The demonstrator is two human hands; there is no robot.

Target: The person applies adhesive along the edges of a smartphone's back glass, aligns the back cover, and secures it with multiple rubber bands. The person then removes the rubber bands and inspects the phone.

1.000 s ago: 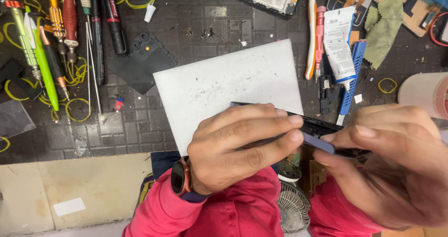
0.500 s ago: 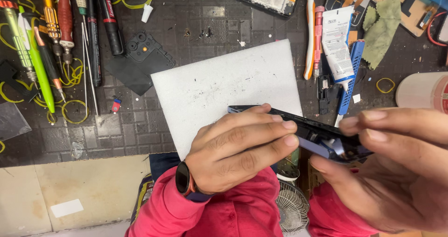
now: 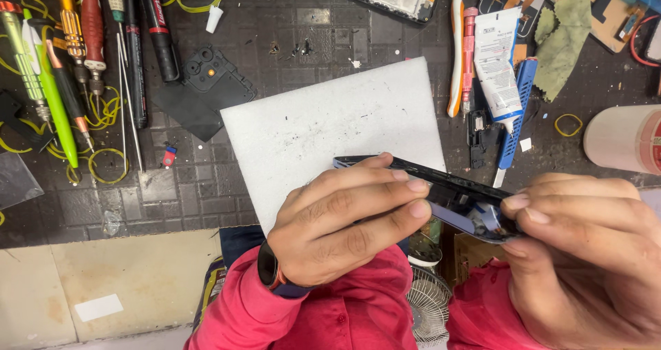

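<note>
Your left hand and right hand hold a phone between them, edge-on to the camera, above the near edge of the bench. The phone hangs over the near right corner of the white pad, tilted so its left end sits higher in the view than its right. Your left fingers lie pressed together along the phone's side, curled round it, with the thumb hidden underneath. Your right fingers are bunched together and pinch the phone's right end, fingertips touching the dark frame; the bluish inner face shows just left of them. A watch sits on your left wrist, above the pink sleeve.

The pad lies in the middle of the bench. At its far left corner rests a black camera cover. Screwdrivers lie in a row toward the left edge, among yellow rubber bands. Right of the pad lie a white tube and a blue brush, with a green cloth beyond. A tape roll stands at the right edge.
</note>
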